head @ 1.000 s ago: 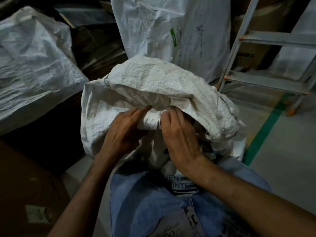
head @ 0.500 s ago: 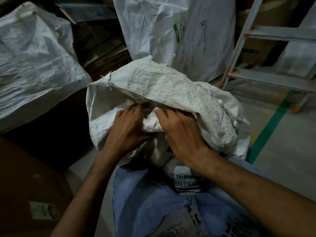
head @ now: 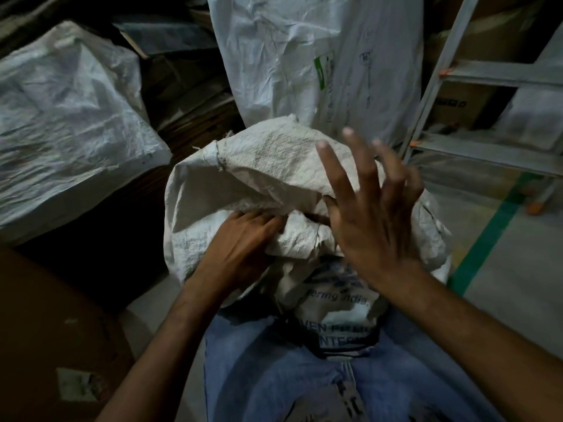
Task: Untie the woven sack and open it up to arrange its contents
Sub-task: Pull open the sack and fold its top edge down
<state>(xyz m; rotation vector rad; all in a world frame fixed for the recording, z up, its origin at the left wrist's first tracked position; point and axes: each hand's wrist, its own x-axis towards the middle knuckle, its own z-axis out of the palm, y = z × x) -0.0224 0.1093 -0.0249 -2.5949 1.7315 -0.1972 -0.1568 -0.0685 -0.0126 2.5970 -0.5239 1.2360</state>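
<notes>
**Matls & finish: mostly woven plastic, little gloss**

Woven sack (head: 274, 166): off-white woven plastic, coarse weave, rough, matt, v. crumpled. Sack at left (head: 67, 123) & tall sack at back (head: 289, 56): same sort of woven plastic, finer, creased, faint sheen. Ladder (head: 502, 74): grey metal, dull finish, w/ orange caps (head: 445, 72), prob. plastic. Jeans (head: 274, 376): blue denim cloth, matt. Box (head: 45, 300) at left: brown cardboard, matt. Floor (head: 518, 300): pale, smooth, slight sheen, w/ flat green stripe (head: 487, 236).
</notes>
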